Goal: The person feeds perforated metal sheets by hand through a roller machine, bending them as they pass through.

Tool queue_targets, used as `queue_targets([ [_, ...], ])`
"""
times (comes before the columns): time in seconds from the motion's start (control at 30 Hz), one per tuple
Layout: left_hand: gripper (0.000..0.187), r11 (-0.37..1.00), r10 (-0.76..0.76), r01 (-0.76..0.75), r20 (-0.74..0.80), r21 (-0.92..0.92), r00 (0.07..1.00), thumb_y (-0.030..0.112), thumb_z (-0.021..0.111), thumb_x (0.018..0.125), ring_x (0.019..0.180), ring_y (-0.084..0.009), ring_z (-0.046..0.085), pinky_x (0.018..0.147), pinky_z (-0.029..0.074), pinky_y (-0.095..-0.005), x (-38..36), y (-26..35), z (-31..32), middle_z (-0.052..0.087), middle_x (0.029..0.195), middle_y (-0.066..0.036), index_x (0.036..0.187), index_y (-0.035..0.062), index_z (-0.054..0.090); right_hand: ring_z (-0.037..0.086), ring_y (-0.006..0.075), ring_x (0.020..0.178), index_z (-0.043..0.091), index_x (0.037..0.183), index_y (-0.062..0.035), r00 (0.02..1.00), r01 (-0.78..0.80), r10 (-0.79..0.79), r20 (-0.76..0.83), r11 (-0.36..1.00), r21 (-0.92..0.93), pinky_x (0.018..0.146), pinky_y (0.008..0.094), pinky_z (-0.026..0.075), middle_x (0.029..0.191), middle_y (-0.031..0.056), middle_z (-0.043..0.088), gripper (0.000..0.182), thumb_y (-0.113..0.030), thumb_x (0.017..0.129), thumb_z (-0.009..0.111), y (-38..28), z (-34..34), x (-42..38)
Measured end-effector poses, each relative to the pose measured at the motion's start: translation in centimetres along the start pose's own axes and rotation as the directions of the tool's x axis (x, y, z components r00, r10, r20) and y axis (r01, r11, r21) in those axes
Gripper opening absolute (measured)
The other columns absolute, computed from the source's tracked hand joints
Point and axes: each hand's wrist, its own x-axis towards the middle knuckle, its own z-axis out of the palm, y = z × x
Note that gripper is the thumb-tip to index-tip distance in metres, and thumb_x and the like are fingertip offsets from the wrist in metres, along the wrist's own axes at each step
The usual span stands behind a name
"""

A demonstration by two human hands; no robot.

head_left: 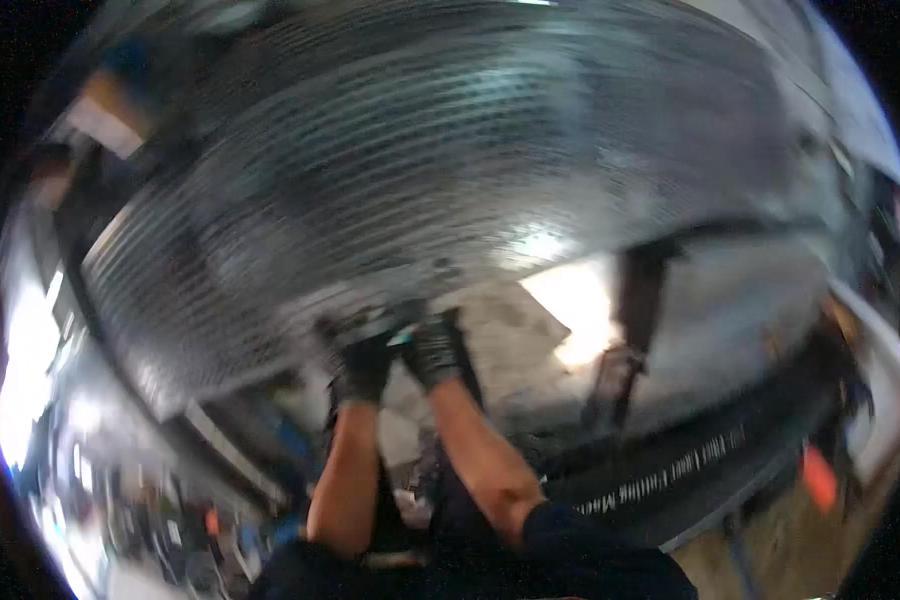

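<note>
My left hand [366, 366] and my right hand [430, 350], both in dark gloves, are close together in front of me at the near edge of a large metal sheet [370, 180]. Rows of small holes or marks run across the sheet. Between the hands shows a small pale, greenish piece [401, 338]. Motion smears the fingers, and I cannot tell whether either hand grips this piece.
A dark machine panel [660, 475] with white lettering, partly readable as "Fiber Laser Cutting", runs along the near right. Bright light falls beside a dark upright bar [630, 340]. An orange object [819, 478] is at the lower right.
</note>
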Motion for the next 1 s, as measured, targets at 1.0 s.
queue_targets([
  [1.0, 0.060, 0.910, 0.284, -0.411, -0.635, -0.057, 0.719, 0.059, 0.035, 0.090, 0.097, -0.0259, 0.054, 0.075, 0.049, -0.0454, -0.3, 15.0, -6.4, 0.058, 0.113, -0.005, 0.122, 0.0118, 0.052, 0.057, 0.0256, 0.093, 0.058, 0.100, -0.0024, 0.740, 0.063, 0.532, 0.411, -0.664, 0.745, 0.087, 0.0400, 0.045, 0.095, 0.0086, 0.061, 0.018, -0.015, 0.087, 0.056, 25.0, -11.3, 6.8],
])
